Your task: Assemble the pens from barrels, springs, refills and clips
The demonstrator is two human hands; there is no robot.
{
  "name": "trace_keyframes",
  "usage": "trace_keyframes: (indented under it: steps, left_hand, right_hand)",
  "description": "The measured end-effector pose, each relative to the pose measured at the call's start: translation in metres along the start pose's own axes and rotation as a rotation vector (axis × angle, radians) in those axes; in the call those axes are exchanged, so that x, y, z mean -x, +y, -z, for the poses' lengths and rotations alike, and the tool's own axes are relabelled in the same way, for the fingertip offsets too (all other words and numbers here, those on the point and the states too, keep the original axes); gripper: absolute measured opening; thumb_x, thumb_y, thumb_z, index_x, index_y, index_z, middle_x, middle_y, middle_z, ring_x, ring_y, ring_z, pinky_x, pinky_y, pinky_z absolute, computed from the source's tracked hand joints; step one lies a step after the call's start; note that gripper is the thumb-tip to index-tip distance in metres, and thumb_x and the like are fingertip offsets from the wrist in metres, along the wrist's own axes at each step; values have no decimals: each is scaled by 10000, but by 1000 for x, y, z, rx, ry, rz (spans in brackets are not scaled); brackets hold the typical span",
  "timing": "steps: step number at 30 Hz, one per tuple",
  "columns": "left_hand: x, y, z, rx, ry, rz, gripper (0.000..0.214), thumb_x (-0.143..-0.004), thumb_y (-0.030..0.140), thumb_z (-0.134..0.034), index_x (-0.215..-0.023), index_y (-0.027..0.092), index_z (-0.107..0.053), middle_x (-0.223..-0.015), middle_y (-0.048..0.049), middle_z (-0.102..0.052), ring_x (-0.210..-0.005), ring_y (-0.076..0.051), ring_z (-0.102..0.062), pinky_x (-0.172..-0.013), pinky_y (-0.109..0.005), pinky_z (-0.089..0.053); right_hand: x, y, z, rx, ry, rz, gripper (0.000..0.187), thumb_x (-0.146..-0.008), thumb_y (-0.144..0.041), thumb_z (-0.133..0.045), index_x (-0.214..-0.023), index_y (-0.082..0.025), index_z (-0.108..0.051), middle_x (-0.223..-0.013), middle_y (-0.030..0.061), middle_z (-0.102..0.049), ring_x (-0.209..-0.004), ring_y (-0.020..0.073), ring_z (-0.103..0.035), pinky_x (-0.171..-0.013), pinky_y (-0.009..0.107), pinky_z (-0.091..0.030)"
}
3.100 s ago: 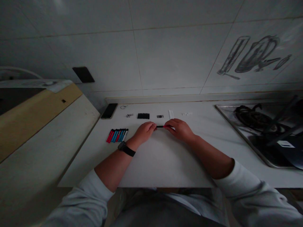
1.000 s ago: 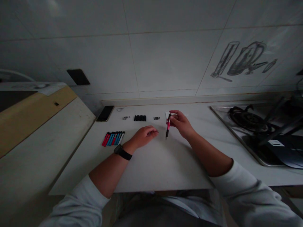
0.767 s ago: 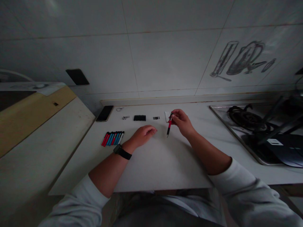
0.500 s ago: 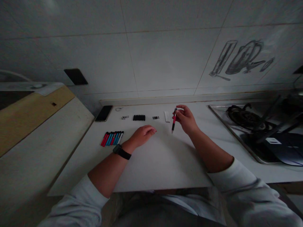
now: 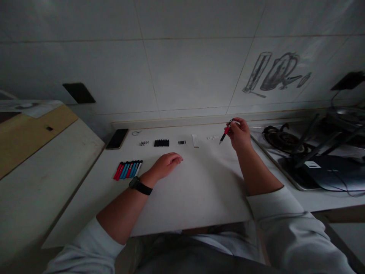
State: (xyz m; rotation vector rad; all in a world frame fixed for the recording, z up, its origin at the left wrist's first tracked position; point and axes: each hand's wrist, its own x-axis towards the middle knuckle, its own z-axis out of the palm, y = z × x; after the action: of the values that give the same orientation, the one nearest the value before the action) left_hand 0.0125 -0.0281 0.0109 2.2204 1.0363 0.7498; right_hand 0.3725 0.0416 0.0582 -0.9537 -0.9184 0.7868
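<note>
My right hand (image 5: pixel 239 133) pinches a red and black ballpoint pen (image 5: pixel 226 131) near its upper end. The pen slants, with its tip pointing down and to the left above the white tabletop (image 5: pixel 196 190). My left hand (image 5: pixel 167 164), with a black watch on the wrist, rests on the table, fingers loosely bent and nothing visible in them. Left of it lies a row of red, blue and white pen barrels (image 5: pixel 128 169). Behind the hands are small springs (image 5: pixel 144 143), black grips (image 5: pixel 161 143), small dark parts (image 5: pixel 181 142), white thin sticks (image 5: pixel 195 140) and small clear pieces (image 5: pixel 212 138).
A phone (image 5: pixel 117 139) lies at the back left beside a small ring-shaped item (image 5: pixel 137 133). On the right a gas stove (image 5: pixel 281 139) holds a dark flat object (image 5: pixel 336 171). A tilted board (image 5: pixel 51 167) borders the left side, and a tiled wall stands behind.
My right hand has carried the pen to the right and slightly away from me, tilting it more. Small clear pieces now show beside it. The left hand stays in place; the view has shifted.
</note>
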Motion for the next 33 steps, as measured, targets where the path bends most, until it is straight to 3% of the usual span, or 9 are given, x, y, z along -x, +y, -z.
trace_keyframes:
  steps: [10,20,26,33]
  left_hand:
    - [0,2,0,-23,-19,14,250,-1030,321,-509,-985,201,-724,-1038,-58,-760,-969,-194,-697,-896,-357,-548]
    - [0,1,1,-65,-35,20,257,-1022,335,-510,-978,208,-729,-1043,-55,-763,-969,-200,-698,-883,-353,-544]
    - [0,2,2,-69,-37,10,248,-1023,338,-516,-980,212,-725,-1038,-48,-760,-980,-197,-694,-887,-351,-535]
    - [0,-1,0,-68,-40,11,268,-1029,361,-505,-985,213,-724,-1043,-52,-760,-975,-196,-691,-900,-359,-538]
  right_hand:
    - [-10,-9,17,40,-4,31,297,-821,-375,-730,-992,-294,-501,-848,-56,-666,-684,111,-670,-648,257,-593]
    - [-21,-5,34,64,39,28,274,-779,-325,-718,-973,-281,-529,-792,-68,-677,-627,105,-658,-596,234,-568]
    - [-34,-8,64,100,153,34,254,-786,-266,-684,-995,-281,-541,-797,-66,-672,-614,96,-651,-594,224,-572]
    - [-45,0,98,305,275,-116,219,-790,-207,-655,-971,-246,-539,-779,-52,-654,-587,93,-624,-579,232,-581]
